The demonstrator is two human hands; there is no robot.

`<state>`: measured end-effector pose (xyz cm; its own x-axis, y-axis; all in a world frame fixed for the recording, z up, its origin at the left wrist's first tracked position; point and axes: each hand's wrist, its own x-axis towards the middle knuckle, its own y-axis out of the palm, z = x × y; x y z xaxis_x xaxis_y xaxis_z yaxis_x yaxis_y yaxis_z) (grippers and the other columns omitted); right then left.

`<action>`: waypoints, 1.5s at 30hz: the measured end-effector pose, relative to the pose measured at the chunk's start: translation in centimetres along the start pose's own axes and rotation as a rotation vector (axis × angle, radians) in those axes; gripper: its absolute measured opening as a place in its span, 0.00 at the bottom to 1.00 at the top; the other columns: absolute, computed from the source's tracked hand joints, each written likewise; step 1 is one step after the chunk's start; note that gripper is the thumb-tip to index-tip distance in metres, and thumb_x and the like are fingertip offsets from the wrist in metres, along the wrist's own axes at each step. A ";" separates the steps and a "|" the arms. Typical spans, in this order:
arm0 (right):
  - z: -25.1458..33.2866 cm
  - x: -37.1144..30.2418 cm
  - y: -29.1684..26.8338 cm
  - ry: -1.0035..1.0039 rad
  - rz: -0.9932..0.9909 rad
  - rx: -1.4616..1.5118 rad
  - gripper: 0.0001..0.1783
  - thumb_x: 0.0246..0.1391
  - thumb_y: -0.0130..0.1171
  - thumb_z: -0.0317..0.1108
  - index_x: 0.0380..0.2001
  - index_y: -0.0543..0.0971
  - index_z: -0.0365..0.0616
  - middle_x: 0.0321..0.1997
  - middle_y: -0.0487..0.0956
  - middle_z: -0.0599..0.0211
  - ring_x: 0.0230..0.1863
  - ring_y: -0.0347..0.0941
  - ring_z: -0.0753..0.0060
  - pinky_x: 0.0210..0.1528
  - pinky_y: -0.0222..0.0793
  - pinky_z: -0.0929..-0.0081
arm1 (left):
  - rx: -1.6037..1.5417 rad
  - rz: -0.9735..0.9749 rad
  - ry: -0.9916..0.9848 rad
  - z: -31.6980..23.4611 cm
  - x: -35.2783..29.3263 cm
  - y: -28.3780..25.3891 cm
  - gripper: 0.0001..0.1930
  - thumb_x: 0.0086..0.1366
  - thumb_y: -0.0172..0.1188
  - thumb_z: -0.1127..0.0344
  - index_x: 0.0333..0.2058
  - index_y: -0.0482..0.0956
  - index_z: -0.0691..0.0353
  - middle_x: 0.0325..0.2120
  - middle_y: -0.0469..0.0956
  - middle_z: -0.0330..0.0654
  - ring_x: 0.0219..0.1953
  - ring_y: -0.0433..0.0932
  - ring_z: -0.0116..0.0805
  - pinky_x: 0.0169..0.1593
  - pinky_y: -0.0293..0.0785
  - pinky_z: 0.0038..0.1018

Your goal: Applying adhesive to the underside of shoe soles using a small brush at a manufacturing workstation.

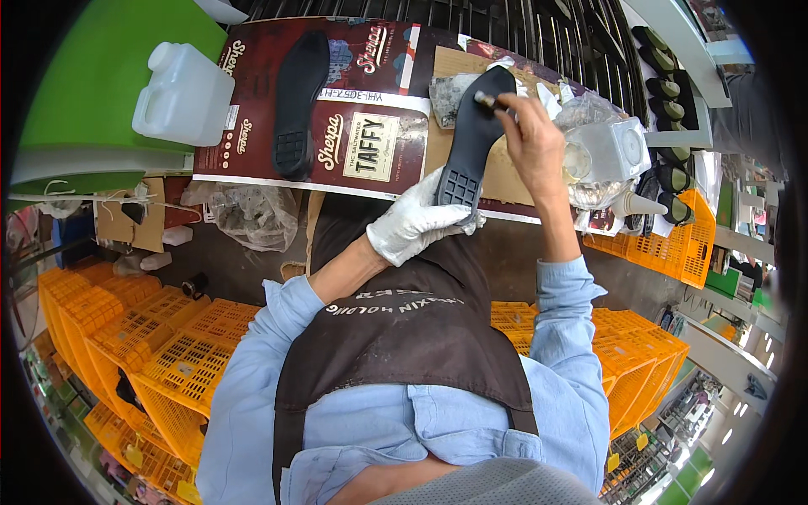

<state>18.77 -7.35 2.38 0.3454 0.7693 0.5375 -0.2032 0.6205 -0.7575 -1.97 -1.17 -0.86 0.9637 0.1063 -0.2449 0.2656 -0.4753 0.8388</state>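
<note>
My left hand (410, 223), in a white glove, grips the heel end of a black shoe sole (473, 139). The sole is held tilted above the near edge of the worktop, toe pointing away, with a grid of square hollows at the heel. My bare right hand (539, 143) pinches a small pale-tipped tool (485, 98) against the toe part; its exact kind is too small to make out. To the left, another black sole (301, 97) lies on the dark red printed cardboard (374, 143). Brown cardboard (501, 172) lies beneath the held sole.
A white plastic jug (185, 94) stands at the left. On the right are a clear plastic container (619, 150), crumpled plastic film and a white nozzle bottle (637, 204). Metal rollers (522, 25) run behind the worktop. Orange crates (189, 362) stand on both sides of me.
</note>
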 end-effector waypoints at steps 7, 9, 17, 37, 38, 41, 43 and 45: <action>0.4 -1.8 -2.0 0.444 0.294 0.481 0.12 0.51 0.64 0.27 0.40 0.82 0.35 0.30 0.83 0.67 0.26 0.72 0.85 0.28 0.68 0.83 | -0.017 -0.006 0.002 0.2 0.0 -0.1 0.23 0.63 0.59 0.74 0.56 0.64 0.64 0.43 0.75 0.44 0.45 0.79 0.36 0.48 0.78 0.27; -1.7 -0.5 -2.0 0.530 0.159 0.273 0.13 0.50 0.64 0.29 0.40 0.82 0.35 0.30 0.83 0.63 0.29 0.77 0.80 0.31 0.70 0.81 | -0.019 0.005 0.003 0.3 0.0 -0.2 0.23 0.62 0.59 0.74 0.56 0.64 0.64 0.44 0.75 0.44 0.45 0.78 0.36 0.48 0.78 0.27; -4.4 -0.4 -1.4 0.462 0.310 0.366 0.14 0.51 0.64 0.34 0.39 0.82 0.37 0.30 0.84 0.58 0.27 0.77 0.76 0.31 0.71 0.75 | -0.041 0.010 0.007 0.3 -0.1 -0.6 0.26 0.62 0.59 0.74 0.57 0.62 0.64 0.45 0.74 0.45 0.45 0.79 0.37 0.48 0.77 0.27; -8.2 3.8 -0.8 0.355 0.203 0.049 0.14 0.51 0.63 0.32 0.40 0.81 0.34 0.31 0.83 0.57 0.32 0.79 0.75 0.39 0.73 0.78 | -0.031 0.002 0.020 -1.4 -2.4 -1.2 0.32 0.58 0.61 0.72 0.60 0.58 0.66 0.44 0.73 0.46 0.42 0.79 0.38 0.43 0.78 0.28; -8.5 4.0 -0.7 0.398 0.151 0.012 0.14 0.51 0.62 0.31 0.40 0.81 0.35 0.31 0.83 0.57 0.32 0.79 0.75 0.38 0.73 0.78 | -0.029 0.003 0.022 -1.5 -2.5 -1.3 0.32 0.58 0.61 0.72 0.60 0.59 0.66 0.44 0.73 0.46 0.42 0.79 0.38 0.43 0.78 0.28; -9.1 4.7 -0.2 0.441 0.157 0.240 0.13 0.51 0.62 0.31 0.39 0.82 0.36 0.30 0.83 0.59 0.30 0.78 0.76 0.35 0.72 0.77 | -0.031 -0.023 0.031 -1.8 -2.9 -1.4 0.32 0.58 0.61 0.70 0.60 0.59 0.66 0.46 0.73 0.46 0.41 0.79 0.38 0.42 0.77 0.27; -9.4 5.0 0.2 0.325 0.362 0.355 0.13 0.51 0.63 0.31 0.39 0.82 0.37 0.30 0.82 0.60 0.29 0.77 0.74 0.35 0.72 0.77 | -0.029 -0.026 0.022 -1.9 -3.1 -1.5 0.32 0.59 0.60 0.70 0.61 0.58 0.65 0.47 0.74 0.48 0.40 0.79 0.37 0.42 0.77 0.26; -9.8 5.4 0.6 0.285 0.258 0.140 0.14 0.50 0.63 0.32 0.39 0.82 0.36 0.30 0.82 0.56 0.30 0.79 0.70 0.36 0.73 0.75 | -0.038 -0.014 0.039 -2.1 -3.2 -1.6 0.32 0.59 0.60 0.71 0.61 0.58 0.65 0.46 0.74 0.48 0.40 0.79 0.37 0.41 0.77 0.26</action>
<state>29.56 -4.31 1.23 0.5024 0.8418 0.1975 -0.4322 0.4423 -0.7858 -5.42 1.06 -0.43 0.9600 0.1468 -0.2386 0.2794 -0.4397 0.8536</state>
